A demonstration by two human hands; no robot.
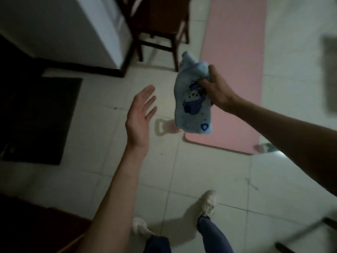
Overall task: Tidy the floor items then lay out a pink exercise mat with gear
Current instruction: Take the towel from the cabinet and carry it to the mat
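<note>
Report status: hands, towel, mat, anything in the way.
Right hand grips blue towel, held in the air. Left hand open, empty. Pink mat unrolled flat on the tiles. Pale handled object on floor beside the mat's near corner.

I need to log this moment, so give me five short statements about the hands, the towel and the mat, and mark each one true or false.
1. The right hand grips a light blue towel with a cartoon print. True.
2. The left hand holds a water bottle. False: it is open, fingers straight, holding nothing.
3. The pink mat is rolled up. False: it lies flat, unrolled on the tiled floor.
4. A wooden chair stands beside the mat's far part. True.
5. The towel lies spread on the mat. False: it hangs in the air from the right hand, above the mat's near corner.
</note>
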